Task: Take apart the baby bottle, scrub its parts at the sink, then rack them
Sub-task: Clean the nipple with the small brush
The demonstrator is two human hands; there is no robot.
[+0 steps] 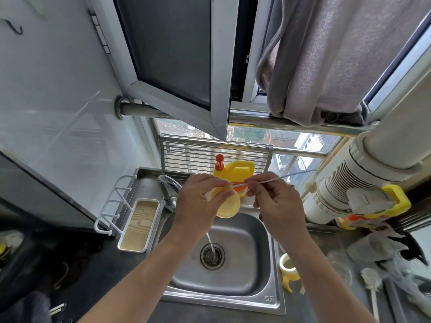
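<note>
While water (pixel 211 243) runs into the sink (pixel 245 229), the left hand (pixel 198 206) holds a yellow bottle part (pixel 229 206) above the basin, grip curled round it. The right hand (pixel 275 201) grip pinches a thin white brush wire (pixel 268 181) touching that part; handled collar (pixel 288 268) sits on the worktop (pixel 326 241) right of sink.

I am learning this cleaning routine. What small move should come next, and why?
Probably push the thin brush deeper into the yellow part: the right hand pinches its stem, and its tip meets the part, held by the left hand.
</note>
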